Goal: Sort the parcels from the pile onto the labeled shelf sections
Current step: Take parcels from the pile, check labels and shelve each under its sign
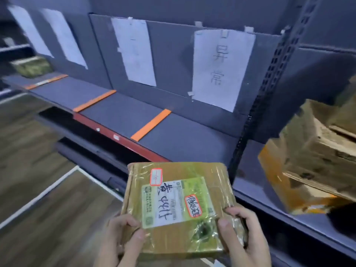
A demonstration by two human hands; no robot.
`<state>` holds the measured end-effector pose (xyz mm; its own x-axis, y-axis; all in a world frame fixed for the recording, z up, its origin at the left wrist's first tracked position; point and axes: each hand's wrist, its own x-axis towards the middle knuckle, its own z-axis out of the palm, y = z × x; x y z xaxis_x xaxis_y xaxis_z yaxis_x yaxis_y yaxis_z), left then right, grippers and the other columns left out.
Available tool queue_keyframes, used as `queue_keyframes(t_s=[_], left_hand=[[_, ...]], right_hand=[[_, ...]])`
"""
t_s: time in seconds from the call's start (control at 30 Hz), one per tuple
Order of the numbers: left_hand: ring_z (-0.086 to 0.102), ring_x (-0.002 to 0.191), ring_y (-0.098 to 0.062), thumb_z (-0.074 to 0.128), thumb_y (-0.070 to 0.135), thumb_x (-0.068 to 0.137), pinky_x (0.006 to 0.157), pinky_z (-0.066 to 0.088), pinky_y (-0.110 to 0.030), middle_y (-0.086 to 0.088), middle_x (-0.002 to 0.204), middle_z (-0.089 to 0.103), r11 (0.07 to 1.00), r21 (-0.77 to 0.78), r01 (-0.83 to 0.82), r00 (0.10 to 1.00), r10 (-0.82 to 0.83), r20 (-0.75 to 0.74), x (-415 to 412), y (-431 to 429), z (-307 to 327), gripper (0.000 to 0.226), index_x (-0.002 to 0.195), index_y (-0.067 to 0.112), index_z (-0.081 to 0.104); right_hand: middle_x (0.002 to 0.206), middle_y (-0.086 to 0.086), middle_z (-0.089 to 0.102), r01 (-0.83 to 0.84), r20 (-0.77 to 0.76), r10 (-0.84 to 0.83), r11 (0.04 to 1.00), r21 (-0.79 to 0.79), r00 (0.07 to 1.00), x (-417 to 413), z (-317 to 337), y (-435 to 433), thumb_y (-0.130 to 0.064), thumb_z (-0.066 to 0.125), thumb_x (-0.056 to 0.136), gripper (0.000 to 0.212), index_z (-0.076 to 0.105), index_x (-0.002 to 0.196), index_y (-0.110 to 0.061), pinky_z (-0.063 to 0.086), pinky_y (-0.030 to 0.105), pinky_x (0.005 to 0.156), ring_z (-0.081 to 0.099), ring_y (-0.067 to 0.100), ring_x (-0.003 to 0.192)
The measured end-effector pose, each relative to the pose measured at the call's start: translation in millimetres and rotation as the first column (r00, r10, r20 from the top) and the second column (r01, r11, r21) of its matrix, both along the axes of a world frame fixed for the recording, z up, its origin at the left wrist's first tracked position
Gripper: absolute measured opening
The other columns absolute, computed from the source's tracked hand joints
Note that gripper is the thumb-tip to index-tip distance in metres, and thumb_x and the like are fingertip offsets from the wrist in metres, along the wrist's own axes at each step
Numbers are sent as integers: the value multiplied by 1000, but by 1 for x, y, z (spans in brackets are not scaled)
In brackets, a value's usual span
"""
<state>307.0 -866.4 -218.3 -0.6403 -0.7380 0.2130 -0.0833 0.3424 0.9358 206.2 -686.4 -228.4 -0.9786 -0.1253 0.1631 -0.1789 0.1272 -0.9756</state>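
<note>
Parcel depot: labelled shelf point(119, 112), stacked boxes point(312, 151)

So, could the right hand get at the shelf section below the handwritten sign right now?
Probably yes: the shelf section sits just beyond the parcel with nothing between. But the right hand and left hand both grip that parcel.

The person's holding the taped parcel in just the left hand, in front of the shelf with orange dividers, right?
No: both hands hold the parcel, left hand at its near left corner, right hand at its near right. The head view shows it. It is in front of the shelf with orange dividers.
</note>
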Motion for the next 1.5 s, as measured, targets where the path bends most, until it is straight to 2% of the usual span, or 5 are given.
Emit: queue_keyframes(t_s=[0.2, 0.33, 0.5, 0.83, 1.5], left_hand=[[59, 83, 12, 63, 32, 61, 66, 39, 1, -5, 106, 58, 962, 38, -272, 962, 273, -13, 38, -114, -13, 21, 75, 48, 61], [53, 114, -21, 62, 42, 63, 75, 38, -7, 1, 108, 58, 913, 79, -400, 916, 399, 28, 62, -185, -17, 16, 79, 46, 58], [52, 115, -29, 68, 20, 74, 92, 40, -30, 6, 106, 59, 857, 73, -510, 860, 510, 12, 71, -259, -20, 28, 77, 47, 58], [56, 78, 0, 59, 50, 57, 65, 41, -4, -13, 97, 58, 778, 88, -622, 779, 626, -35, 30, -461, -42, 23, 79, 44, 61], [52, 94, 11, 53, 56, 60, 62, 37, -2, 15, 101, 54, 754, 128, -644, 760, 649, -3, -43, -851, -48, 23, 83, 50, 56]], right_hand=[[99, -1, 67, -361, 25, 361, 929, 82, 932, -25, -3, -160, -56, 64, 60, 43, 64, 99, -36, 44, 26, 77, 61, 17, 85], [97, 0, 65, -538, 68, 534, 838, 93, 843, -26, 1, -259, -47, 67, 69, 41, 61, 106, -31, 44, 35, 81, 60, 20, 86], [97, -6, 65, -637, 72, 633, 766, 88, 771, -30, 1, -359, -36, 66, 73, 32, 62, 104, -31, 46, 25, 75, 60, 15, 86], [102, -13, 65, -747, 122, 738, 663, 52, 664, -75, -18, -582, -42, 64, 74, 25, 62, 99, -39, 49, 38, 86, 62, 12, 98], [103, -11, 65, -774, 150, 760, 629, 77, 633, -149, -13, -992, -49, 64, 74, 34, 61, 103, -32, 48, 46, 95, 61, 15, 103]])
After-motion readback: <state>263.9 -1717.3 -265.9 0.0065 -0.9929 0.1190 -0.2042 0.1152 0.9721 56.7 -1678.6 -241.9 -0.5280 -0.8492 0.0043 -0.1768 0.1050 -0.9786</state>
